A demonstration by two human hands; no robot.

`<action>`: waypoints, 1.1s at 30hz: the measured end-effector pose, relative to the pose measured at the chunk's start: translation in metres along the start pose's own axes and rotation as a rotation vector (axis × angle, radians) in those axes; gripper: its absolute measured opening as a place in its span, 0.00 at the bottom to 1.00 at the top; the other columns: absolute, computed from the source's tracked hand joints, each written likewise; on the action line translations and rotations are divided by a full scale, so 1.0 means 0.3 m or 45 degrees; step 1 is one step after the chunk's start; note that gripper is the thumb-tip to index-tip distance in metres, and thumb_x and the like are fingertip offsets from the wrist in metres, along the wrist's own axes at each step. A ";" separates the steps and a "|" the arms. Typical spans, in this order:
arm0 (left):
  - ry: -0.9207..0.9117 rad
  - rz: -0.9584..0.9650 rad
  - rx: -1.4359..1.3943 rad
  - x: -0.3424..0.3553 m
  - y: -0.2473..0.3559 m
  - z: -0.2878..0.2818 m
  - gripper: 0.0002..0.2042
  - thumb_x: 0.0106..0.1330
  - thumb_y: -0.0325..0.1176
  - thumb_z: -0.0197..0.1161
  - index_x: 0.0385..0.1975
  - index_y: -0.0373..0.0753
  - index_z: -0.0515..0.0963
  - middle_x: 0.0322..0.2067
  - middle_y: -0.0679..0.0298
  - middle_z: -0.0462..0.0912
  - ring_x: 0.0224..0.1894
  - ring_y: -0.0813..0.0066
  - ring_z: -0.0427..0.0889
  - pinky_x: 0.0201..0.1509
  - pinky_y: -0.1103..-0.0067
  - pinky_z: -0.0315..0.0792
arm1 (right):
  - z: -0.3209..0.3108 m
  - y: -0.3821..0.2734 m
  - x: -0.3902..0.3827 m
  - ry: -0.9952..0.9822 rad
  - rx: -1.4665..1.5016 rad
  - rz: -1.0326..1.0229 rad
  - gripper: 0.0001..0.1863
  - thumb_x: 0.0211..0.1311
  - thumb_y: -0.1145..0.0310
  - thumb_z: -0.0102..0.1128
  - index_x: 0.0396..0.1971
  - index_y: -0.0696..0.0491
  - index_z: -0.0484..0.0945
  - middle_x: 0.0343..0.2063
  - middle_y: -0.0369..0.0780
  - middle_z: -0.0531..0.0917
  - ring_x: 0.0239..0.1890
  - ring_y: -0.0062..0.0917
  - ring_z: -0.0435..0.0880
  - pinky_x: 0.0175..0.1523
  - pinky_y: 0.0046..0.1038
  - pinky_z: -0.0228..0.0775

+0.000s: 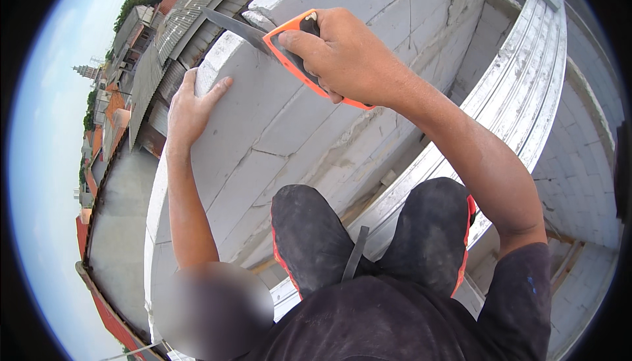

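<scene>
My right hand (332, 55) grips the orange-and-black handle (293, 71) of a hand saw. Its dark blade (243, 32) points up-left at the white block wall's top edge, beside a notch; whether it sits inside a cut I cannot tell. Lower left, my left hand (194, 104) grips the edge of the top white block (230, 91), thumb and fingers at its rim. Both forearms are dusty. My bent knees show below, in dark trousers with red side stripes.
A long pale metal plank (520, 91) runs under me along the inner wall. Block walls (579, 170) drop away at the right. Beyond the wall's left edge are corrugated roofs (184, 19), tiled roofs, a grey flat surface (118, 216) lower down, and sky.
</scene>
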State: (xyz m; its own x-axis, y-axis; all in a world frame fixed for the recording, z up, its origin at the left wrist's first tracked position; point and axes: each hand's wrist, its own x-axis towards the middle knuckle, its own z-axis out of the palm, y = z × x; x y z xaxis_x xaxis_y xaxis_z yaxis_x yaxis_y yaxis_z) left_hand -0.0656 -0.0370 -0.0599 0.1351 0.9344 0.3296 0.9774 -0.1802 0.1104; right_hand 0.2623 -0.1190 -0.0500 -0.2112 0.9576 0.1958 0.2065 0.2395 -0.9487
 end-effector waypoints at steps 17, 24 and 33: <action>-0.082 -0.112 -0.024 -0.032 0.072 -0.043 0.50 0.59 0.70 0.67 0.69 0.29 0.70 0.56 0.37 0.83 0.60 0.46 0.83 0.66 0.62 0.72 | 0.062 0.020 -0.005 0.350 -0.077 -0.487 0.19 0.75 0.60 0.58 0.30 0.63 0.80 0.14 0.42 0.75 0.17 0.27 0.72 0.28 0.34 0.65; -0.096 -0.100 -0.085 -0.012 0.078 -0.044 0.47 0.59 0.69 0.67 0.65 0.30 0.73 0.51 0.39 0.86 0.55 0.47 0.86 0.62 0.61 0.75 | 0.067 0.076 -0.004 0.196 -0.343 -0.334 0.19 0.75 0.60 0.60 0.29 0.62 0.79 0.15 0.41 0.74 0.18 0.26 0.71 0.29 0.31 0.65; -0.052 -0.065 -0.042 -0.025 0.043 -0.018 0.50 0.57 0.73 0.66 0.66 0.32 0.74 0.53 0.42 0.86 0.58 0.49 0.86 0.65 0.61 0.75 | 0.098 -0.045 -0.020 0.265 -0.101 -0.402 0.19 0.76 0.59 0.60 0.35 0.63 0.78 0.15 0.37 0.75 0.20 0.19 0.72 0.28 0.27 0.64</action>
State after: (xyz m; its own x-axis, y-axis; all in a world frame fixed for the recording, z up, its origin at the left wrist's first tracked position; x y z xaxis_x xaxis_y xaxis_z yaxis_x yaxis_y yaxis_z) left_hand -0.0549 -0.0479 -0.0559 0.0926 0.9542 0.2845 0.9773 -0.1417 0.1573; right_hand 0.2327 -0.1328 -0.0457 -0.0798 0.8450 0.5288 0.2372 0.5314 -0.8133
